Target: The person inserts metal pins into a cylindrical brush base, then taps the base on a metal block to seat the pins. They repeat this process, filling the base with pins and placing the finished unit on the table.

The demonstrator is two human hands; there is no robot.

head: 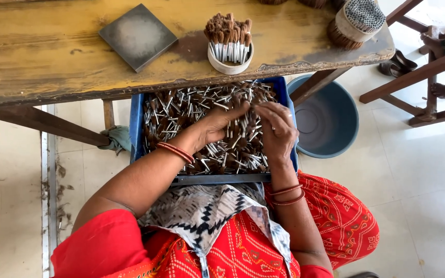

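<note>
Left hand (216,125) and right hand (276,131) – fingers loosely curled, part open – rest on small brush heads (181,110), metal-sleeved with brown bristle tips, heaped in a blue crate (136,123) on the lap.

No labels, signs or screens in view, no printed packages either, only open containers with no wrapping or markings on them
</note>
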